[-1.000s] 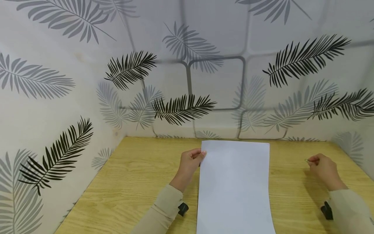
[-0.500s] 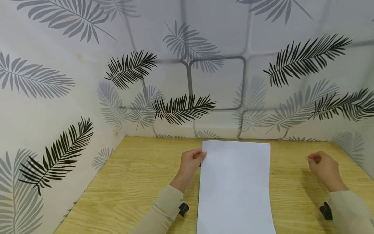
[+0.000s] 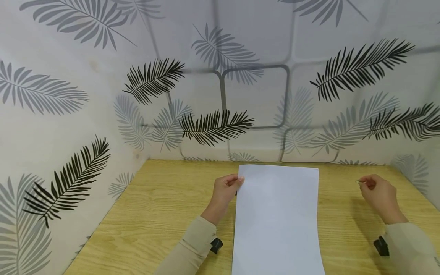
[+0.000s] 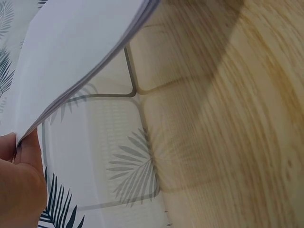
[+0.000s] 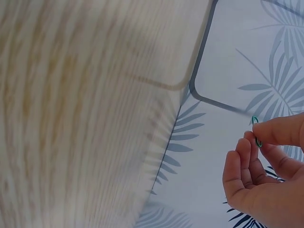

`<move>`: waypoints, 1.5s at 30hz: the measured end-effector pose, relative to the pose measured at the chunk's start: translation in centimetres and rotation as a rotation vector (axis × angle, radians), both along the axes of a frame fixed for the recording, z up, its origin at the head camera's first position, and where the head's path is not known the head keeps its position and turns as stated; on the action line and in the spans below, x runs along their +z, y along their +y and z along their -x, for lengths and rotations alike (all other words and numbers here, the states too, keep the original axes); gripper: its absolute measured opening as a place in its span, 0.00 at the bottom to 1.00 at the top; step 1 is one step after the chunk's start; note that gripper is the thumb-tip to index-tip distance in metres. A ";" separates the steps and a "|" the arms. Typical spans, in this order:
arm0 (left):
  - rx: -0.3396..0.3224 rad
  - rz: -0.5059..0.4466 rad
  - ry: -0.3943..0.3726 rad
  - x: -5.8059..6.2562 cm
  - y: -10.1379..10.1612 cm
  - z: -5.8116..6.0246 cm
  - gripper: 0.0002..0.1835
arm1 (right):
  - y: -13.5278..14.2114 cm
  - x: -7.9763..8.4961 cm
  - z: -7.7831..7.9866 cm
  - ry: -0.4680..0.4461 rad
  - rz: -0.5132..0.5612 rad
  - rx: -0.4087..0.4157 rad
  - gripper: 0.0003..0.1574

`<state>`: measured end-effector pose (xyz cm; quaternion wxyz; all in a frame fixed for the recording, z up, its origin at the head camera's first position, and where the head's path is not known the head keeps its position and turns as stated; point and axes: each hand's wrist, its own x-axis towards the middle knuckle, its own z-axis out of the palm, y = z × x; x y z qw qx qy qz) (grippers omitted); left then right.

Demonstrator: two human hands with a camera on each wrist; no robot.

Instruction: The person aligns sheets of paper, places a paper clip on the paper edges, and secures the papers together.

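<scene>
A stack of white paper sheets [image 3: 276,221] stands out from the wooden table in the middle of the head view. Its upper left edge is pinched between thumb and fingers of my left hand [image 3: 222,194]. From the left wrist, the layered edges of the sheets [image 4: 83,83] show, curving away from the left fingers. Out to the right, raised over the table, my right hand [image 3: 380,196] pinches a small green paper clip [image 5: 258,141] by thumb and fingertips. The clip points toward the paper, with a gap of table between them.
The wood-grain table [image 3: 154,214] reaches back to a wall [image 3: 258,103] covered in feather-patterned paper. Another patterned wall [image 3: 68,133] borders the table on the left. Dark wrist devices [image 3: 215,245] show below both sleeves.
My right hand has risen a little and shifted slightly left with the paper clip, which now points more toward the paper. The left hand and paper stay almost where they were.
</scene>
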<state>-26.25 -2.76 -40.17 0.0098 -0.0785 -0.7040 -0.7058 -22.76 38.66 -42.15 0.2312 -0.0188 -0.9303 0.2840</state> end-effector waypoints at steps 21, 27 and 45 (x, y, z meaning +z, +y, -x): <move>-0.003 -0.003 0.039 -0.2 0.1 0.0 0.13 | -2.5 2.2 0.3 0.152 -0.007 0.030 0.08; -0.014 -0.003 0.032 1.8 0.1 -1.6 0.12 | -3.2 2.8 0.5 0.192 -0.013 0.040 0.09; 0.007 -0.013 0.059 0.1 0.3 -0.3 0.12 | -5.0 4.1 0.5 0.308 -0.014 0.063 0.06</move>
